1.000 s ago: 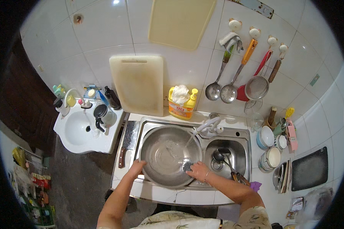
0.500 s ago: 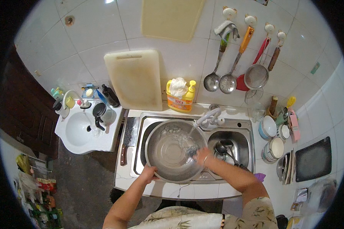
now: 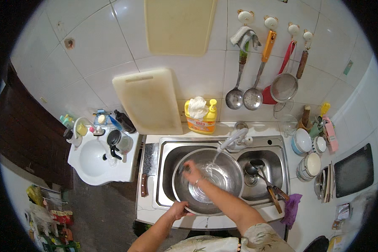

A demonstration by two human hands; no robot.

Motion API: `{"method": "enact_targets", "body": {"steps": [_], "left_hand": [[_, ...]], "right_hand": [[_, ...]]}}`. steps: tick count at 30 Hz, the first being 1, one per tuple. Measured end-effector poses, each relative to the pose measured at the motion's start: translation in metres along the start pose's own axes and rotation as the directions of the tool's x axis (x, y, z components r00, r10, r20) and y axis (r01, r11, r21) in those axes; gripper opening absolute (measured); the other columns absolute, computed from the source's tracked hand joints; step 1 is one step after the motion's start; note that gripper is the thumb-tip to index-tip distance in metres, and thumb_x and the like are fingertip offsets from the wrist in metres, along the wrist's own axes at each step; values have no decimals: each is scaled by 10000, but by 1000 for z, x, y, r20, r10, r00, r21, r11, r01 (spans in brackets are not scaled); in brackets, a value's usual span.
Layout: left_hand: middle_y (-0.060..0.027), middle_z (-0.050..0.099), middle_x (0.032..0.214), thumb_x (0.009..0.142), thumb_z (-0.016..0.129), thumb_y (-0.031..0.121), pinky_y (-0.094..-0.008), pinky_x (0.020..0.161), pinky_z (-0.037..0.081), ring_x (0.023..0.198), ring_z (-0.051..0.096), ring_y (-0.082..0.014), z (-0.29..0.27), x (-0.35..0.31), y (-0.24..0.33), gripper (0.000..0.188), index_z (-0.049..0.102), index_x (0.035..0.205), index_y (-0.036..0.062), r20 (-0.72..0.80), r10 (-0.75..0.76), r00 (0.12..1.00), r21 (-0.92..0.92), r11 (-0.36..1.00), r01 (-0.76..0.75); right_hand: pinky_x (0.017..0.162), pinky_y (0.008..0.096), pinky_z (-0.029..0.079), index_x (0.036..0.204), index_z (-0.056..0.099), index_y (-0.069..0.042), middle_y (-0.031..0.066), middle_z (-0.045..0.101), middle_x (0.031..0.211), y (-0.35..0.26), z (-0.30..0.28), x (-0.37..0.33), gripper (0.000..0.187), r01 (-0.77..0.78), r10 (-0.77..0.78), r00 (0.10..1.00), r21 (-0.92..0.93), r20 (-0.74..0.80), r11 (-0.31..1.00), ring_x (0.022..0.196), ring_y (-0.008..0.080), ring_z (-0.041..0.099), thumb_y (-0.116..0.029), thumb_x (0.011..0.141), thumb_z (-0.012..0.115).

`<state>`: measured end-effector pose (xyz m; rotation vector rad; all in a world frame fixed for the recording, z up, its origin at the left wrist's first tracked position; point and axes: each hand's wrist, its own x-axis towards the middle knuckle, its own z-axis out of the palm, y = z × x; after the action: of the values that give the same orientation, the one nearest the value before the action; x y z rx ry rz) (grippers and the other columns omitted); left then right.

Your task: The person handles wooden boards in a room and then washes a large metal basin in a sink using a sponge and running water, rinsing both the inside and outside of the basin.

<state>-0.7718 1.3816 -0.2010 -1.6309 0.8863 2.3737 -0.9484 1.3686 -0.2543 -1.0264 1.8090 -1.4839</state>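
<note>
A large round metal basin (image 3: 233, 161) rests over the left bowl of the steel sink, with a little water in its bottom. My left hand (image 3: 179, 210) is closed on its near-left rim. Inside, my right hand (image 3: 192, 172) presses against the left part of the inner wall, its fingers bent round a grey scrubber that looks like steel wool (image 3: 182, 168), blurred and mostly hidden. Water runs from the white faucet (image 3: 235, 139) into the basin.
In the right sink bowl (image 3: 277, 157) lean dark ladles with wooden handles. A cleaver (image 3: 144, 185) lies left of the sink. Behind stand a yellow soap bottle (image 3: 201, 124) and a cutting board (image 3: 149, 101). Stacked bowls (image 3: 311, 164) and a purple cloth (image 3: 292, 208) are to the right.
My right hand has swept from the basin's right side to its left inner wall, taking the scrubber along. My left hand stays on the rim. The view has shifted slightly.
</note>
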Motion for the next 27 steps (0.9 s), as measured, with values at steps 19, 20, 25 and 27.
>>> {"method": "enact_targets", "body": {"steps": [19, 20, 25, 27], "left_hand": [[-263, 464, 1036, 769, 433, 25, -429, 592, 562, 794, 572, -390, -10, -13, 27, 449, 274, 1186, -25, -165, 300, 939, 59, 954, -295], [-233, 454, 1038, 758, 433, 15, -443, 592, 563, 815, 564, -387, -30, 4, 24, 491, 256, 1215, 45, -126, 329, 936, 44, 944, -326], [-195, 436, 1100, 717, 403, -47, -416, 496, 561, 824, 563, -351, -18, 20, 27, 638, 183, 1282, 153, -292, 608, 738, 95, 786, -611], [-184, 397, 1185, 701, 397, -86, -401, 705, 529, 980, 511, -342, -22, 22, 26, 691, 161, 1309, 143, -238, 767, 595, 261, 641, -722]], "right_hand": [[834, 392, 403, 983, 604, -169, 79, 511, 1057, -26, -102, 20, 284, 350, -231, 934, -839, 274, 416, 972, 270, 476, -100, 720, 522], [836, 396, 399, 977, 605, -166, 79, 509, 1060, -24, -117, 22, 272, 418, -157, 909, -842, 387, 342, 975, 268, 470, -110, 727, 513], [843, 384, 410, 1030, 586, -127, 134, 526, 1083, 12, -114, -36, 303, 362, -68, 920, -766, 387, 531, 970, 321, 499, -106, 741, 499], [852, 384, 409, 1042, 576, -103, 148, 541, 1066, 7, -110, -49, 323, 75, 32, 985, -579, 172, 812, 965, 316, 512, -103, 729, 502]]}}
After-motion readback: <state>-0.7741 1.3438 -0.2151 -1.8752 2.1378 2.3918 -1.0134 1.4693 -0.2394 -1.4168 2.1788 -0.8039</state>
